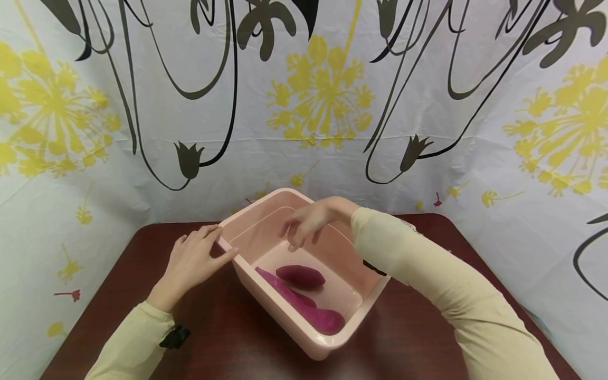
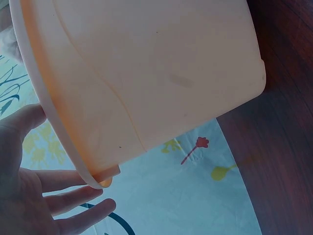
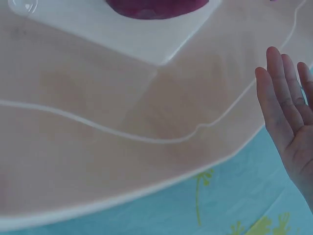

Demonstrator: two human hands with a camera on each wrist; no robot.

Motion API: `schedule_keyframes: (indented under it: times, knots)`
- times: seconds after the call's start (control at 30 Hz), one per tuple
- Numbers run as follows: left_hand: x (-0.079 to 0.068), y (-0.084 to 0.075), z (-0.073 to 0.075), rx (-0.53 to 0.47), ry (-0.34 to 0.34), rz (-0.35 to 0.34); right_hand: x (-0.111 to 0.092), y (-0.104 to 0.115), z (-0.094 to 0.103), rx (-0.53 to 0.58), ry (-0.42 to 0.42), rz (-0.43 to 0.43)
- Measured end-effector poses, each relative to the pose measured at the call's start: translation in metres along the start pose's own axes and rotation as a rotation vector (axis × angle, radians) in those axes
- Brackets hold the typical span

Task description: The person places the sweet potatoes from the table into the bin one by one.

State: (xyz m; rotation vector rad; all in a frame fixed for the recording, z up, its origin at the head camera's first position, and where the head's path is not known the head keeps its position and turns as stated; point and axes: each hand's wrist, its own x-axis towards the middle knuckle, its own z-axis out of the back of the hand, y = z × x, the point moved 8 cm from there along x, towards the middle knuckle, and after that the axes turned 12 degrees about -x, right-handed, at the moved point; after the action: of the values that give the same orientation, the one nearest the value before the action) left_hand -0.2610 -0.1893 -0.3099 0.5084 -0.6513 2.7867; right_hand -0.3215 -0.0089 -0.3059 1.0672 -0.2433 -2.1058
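Note:
A pale pink plastic basin stands on the table, turned cornerwise. Inside, toward the near end, lie purple sweet potatoes: a short plump one, a long one along the left wall, and another partly hidden between them. My left hand rests at the basin's left corner. In the left wrist view, its thumb and straight fingers touch the rim. Over the far part of the basin hovers my right hand, fingers loosely bent and holding nothing, apart from the sweet potatoes. The right wrist view shows its palm.
The basin stands on a dark red wooden table. Behind and at both sides hangs a white cloth printed with yellow and dark flowers. A black band is strapped at the left sleeve.

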Motion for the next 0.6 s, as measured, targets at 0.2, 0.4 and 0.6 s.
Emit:
schedule_keyframes:
  times: [0.2,0.4,0.6]
  knots:
    - [0.0,0.0,0.0,0.002,0.002,-0.001,-0.016,-0.004,0.01,-0.001,-0.037,-0.012]
    - [0.0,0.0,0.0,0.002,0.001,-0.001,-0.035,-0.012,0.018,-0.009,-0.088,-0.013]
    - [0.0,-0.001,0.001,0.003,-0.001,-0.003,-0.055,-0.024,0.025,-0.006,-0.141,-0.001]
